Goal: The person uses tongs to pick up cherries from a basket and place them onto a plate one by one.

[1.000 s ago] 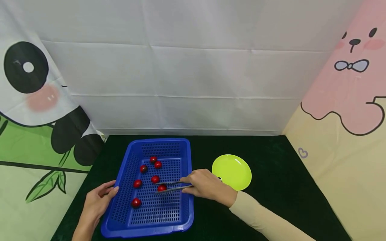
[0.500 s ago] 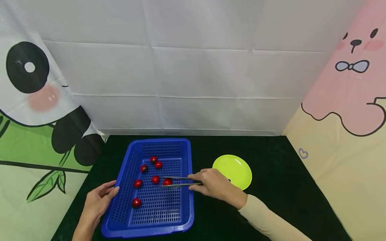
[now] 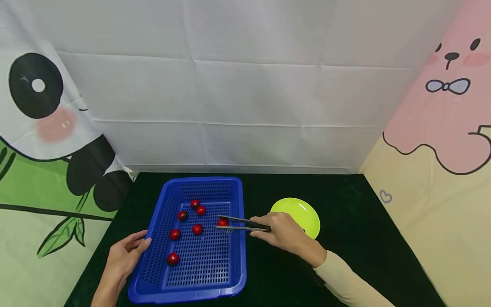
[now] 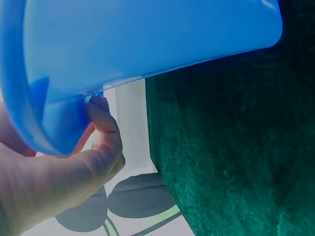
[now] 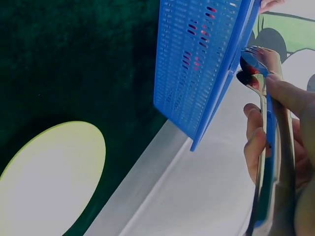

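Note:
Metal tongs (image 3: pixel 239 228) are gripped in my right hand (image 3: pixel 288 234), and their tips pinch a small red cherry tomato (image 3: pixel 223 222) at the right side of the blue plastic basket (image 3: pixel 192 294). One tip is spoon-shaped and the other tined like a fork, as the right wrist view shows. My left hand (image 3: pixel 122 256) holds the basket's left rim, with curled fingers visible below the edge in the left wrist view. Several more cherry tomatoes (image 3: pixel 197 229) lie spread over the basket floor, mostly in its left and back parts.
To the right of the basket a yellow-green plate (image 3: pixel 297 213) lies on the dark green cloth (image 3: pixel 345 213), partly behind my right hand. White fabric (image 3: pixel 245 94) hangs at the back, with cartoon-printed cloths on both sides.
My right hand has moved right and toward the back, carrying the tomato in the tongs from the basket's middle to its right side. The left hand and the basket stay in place.

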Tool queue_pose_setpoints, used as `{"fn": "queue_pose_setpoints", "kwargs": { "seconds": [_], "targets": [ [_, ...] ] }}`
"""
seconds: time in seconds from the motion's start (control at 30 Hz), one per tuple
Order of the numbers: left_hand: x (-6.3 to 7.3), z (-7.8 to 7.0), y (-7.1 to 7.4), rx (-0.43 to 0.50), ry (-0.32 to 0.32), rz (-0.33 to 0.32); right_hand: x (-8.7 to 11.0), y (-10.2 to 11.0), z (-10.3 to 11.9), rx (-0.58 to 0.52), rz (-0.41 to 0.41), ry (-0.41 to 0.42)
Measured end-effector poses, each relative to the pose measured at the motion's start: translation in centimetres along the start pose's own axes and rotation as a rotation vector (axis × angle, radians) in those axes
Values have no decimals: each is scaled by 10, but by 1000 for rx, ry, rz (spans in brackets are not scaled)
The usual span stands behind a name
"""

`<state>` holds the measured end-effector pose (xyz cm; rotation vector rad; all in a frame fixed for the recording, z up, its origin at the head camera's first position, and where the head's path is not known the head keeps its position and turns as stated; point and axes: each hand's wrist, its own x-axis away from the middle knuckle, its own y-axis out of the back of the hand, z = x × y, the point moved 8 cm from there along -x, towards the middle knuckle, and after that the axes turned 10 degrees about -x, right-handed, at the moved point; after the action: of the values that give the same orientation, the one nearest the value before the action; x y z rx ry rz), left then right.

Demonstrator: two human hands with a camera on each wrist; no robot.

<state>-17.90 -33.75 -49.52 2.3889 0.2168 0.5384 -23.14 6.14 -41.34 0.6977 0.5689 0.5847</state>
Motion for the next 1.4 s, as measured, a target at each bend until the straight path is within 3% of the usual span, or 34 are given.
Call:
{"fn": "queue_pose_setpoints", "kwargs": {
  "seconds": [0.67, 1.03, 1.4],
  "targets": [
    [3, -1, 1, -7, 3, -8, 27, 32, -27, -40, -169, -39],
    [3, -2, 0, -8, -1, -17, 49, 51, -41, -22, -314, -22],
    [4, -2, 0, -3, -13, -22, 71, 62, -67, -18, -369, -78]
  ]
}}
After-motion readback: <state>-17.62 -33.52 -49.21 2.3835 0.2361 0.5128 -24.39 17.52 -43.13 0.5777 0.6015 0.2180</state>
